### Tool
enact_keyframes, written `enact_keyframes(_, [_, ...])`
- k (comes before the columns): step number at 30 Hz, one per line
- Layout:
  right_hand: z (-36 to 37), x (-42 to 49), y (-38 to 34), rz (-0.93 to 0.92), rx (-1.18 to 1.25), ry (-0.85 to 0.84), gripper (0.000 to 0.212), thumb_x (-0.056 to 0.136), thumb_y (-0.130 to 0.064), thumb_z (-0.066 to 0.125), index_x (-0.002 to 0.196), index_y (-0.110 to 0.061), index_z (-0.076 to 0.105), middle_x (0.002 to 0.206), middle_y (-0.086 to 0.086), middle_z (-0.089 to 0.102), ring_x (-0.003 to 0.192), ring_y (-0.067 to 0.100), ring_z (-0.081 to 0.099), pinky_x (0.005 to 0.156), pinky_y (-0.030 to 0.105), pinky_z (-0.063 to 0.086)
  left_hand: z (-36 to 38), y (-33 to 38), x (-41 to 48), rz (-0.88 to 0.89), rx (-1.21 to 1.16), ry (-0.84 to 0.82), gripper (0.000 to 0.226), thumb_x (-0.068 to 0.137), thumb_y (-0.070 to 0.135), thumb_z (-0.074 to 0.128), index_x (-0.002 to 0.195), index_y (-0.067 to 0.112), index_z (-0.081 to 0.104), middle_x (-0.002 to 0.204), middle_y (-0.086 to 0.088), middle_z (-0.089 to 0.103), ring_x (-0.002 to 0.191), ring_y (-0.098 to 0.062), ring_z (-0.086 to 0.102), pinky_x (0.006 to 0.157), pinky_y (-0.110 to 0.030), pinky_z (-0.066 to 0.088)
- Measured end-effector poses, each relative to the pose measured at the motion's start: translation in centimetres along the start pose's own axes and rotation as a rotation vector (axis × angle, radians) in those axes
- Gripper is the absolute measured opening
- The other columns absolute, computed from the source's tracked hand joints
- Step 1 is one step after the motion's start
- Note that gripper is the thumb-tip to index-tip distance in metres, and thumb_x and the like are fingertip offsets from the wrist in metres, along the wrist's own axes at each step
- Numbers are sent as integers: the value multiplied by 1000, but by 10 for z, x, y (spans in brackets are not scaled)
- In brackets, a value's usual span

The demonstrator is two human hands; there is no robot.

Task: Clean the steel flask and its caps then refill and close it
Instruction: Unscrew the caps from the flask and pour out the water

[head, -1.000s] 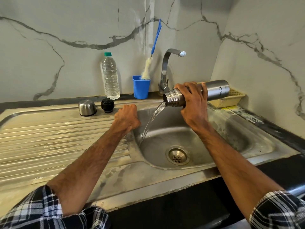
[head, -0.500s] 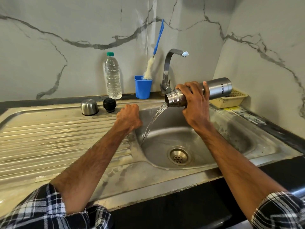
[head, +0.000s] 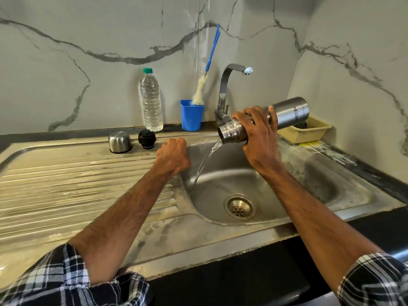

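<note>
The steel flask (head: 289, 111) has tipped up a touch more, right hand (head: 260, 138) wrapped round it, left hand (head: 173, 154) fisted, empty, on the sink (head: 181, 219) rim. Wet steel could slip — and drop.

Right hand (head: 260, 138) gripping tilted steel flask (head: 291, 109), water (head: 207, 157) pouring into sink (head: 320, 184), left hand (head: 173, 154) fisted at its rim

Soft, fairly bright indoor light falls evenly from above. Faint shadows lie under the forearms (head: 123, 213) on the sink (head: 66, 184). Small glints shine on the tap (head: 234, 68) and steel flask (head: 291, 111). Everything is in sharp focus; wide-angle distortion bows the sink's left and front edges.
</note>
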State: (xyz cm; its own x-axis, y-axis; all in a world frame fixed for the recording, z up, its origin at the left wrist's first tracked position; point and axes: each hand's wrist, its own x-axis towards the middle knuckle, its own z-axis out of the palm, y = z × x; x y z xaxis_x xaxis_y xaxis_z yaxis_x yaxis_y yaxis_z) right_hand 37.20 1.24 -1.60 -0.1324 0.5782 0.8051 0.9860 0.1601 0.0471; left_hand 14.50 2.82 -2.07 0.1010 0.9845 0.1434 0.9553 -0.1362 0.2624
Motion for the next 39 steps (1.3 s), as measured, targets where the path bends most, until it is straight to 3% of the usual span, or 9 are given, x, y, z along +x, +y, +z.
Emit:
enact_keyframes(19, [9, -9, -29, -244, -30, -18, 71, 66, -8, 85, 132, -13, 62, 137, 17, 57, 134, 35, 49, 123, 54, 15, 1, 1, -1, 3, 18, -10, 40, 88, 17, 74, 121, 3, 56, 99, -8, 51, 91, -24, 51, 79, -37, 49])
enact_keyframes(24, [16, -15, -37, -351, -70, -78, 68, 68, -9, 86, 131, -16, 61, 136, 16, 58, 134, 36, 49, 122, 55, 20, -1, -1, -2, 10, 22, -17, 45, 86, 18, 75, 125, 5, 54, 116, -13, 57, 107, -30, 58, 90, -41, 53])
enact_keyframes(27, [23, -18, -44, -409, -91, -124, 71, 66, -11, 89, 131, -17, 61, 134, 16, 58, 133, 35, 49, 123, 53, 18, -1, -1, -2, 9, 10, -11, 45, 87, 18, 75, 125, 5, 55, 107, -9, 55, 98, -25, 55, 85, -38, 51])
enact_keyframes(33, [13, -14, -33, -229, -51, -95, 66, 67, -10, 87, 128, -15, 64, 135, 18, 58, 133, 37, 49, 122, 54, 14, 1, -1, -2, 13, 36, 0, 41, 89, 14, 71, 125, 5, 55, 106, -9, 53, 97, -25, 55, 85, -37, 50])
enact_keyframes(39, [13, -15, -34, -230, -63, -157, 69, 65, -8, 88, 129, -16, 63, 136, 18, 57, 134, 37, 48, 123, 52, 11, 2, 0, -1, 10, 34, 2, 41, 89, 16, 73, 125, 5, 56, 103, -8, 52, 96, -25, 55, 83, -36, 51])
